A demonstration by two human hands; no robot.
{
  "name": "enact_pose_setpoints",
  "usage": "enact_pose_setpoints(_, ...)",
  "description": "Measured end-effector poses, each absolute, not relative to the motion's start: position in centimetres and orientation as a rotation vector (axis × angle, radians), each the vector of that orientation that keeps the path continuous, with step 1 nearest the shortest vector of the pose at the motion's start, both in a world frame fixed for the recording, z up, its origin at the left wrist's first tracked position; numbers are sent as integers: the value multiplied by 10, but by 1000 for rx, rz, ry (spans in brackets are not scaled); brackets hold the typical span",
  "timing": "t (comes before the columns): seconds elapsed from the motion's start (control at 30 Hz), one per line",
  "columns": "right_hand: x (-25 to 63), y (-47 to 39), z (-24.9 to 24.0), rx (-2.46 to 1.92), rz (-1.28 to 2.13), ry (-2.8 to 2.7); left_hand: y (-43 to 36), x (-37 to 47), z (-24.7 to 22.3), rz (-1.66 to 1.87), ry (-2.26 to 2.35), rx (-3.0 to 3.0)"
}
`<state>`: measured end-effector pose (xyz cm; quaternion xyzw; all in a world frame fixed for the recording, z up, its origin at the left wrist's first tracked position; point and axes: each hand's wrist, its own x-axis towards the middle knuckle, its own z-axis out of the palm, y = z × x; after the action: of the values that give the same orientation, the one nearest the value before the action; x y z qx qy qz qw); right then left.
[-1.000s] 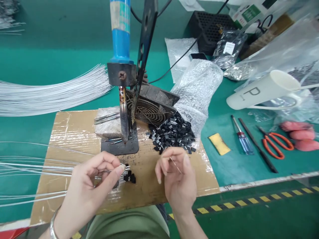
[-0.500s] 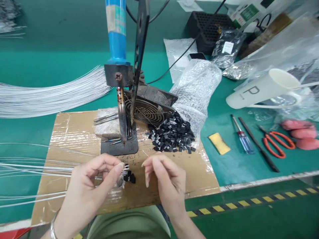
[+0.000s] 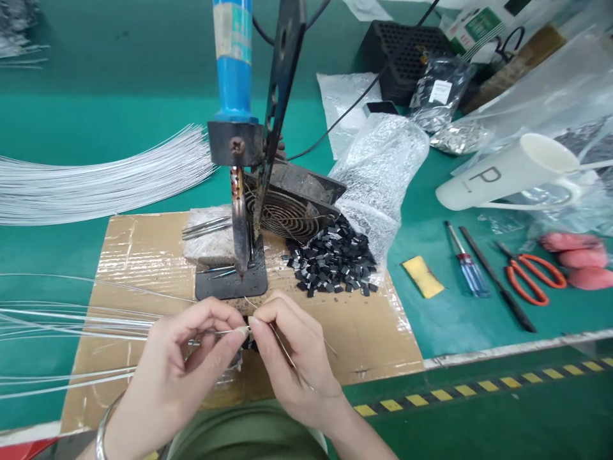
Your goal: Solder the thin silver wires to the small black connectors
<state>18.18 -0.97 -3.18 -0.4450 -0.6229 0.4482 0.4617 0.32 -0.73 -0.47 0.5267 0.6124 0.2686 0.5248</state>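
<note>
My left hand (image 3: 191,358) is closed, its thumb and forefinger pinching the end of a thin white wire (image 3: 225,331). More white wires (image 3: 110,324) run out to the left behind that hand. Fingertip to fingertip with it, my right hand (image 3: 292,358) is closed too. A thin silvery strand, like solder wire (image 3: 283,345), passes over the right hand, its tip poking up above the fingers. What sits exactly between the touching fingertips is too small to make out. Small black pieces below are mostly covered by the hands. Just above hangs a blue-handled soldering iron (image 3: 239,230), tip down.
A pile of black pieces (image 3: 335,259) lies by a dusty fan (image 3: 287,207) on the cardboard (image 3: 383,338). A white wire bundle (image 3: 105,188) is at left. Rightward are a yellow sponge (image 3: 423,276), screwdriver (image 3: 467,265), orange-handled scissors (image 3: 529,275) and a white mug (image 3: 502,172).
My right hand has moved left to meet the left fingertips, and the silvery strand now shows across it. My left hand has shifted slightly right, still pinching. The view has shifted slightly.
</note>
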Motion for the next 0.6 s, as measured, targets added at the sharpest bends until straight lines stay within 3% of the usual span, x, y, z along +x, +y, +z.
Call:
enact_pose_setpoints(0.27, 180, -12, -37, -1081, 1037, -1527, -4, 5, -3, 650, 1433, 1162)
enact_pose_setpoints(0.6, 172, -16, -38, -1142, 1351, -896, -2, 5, 0, 698, 1455, 1207)
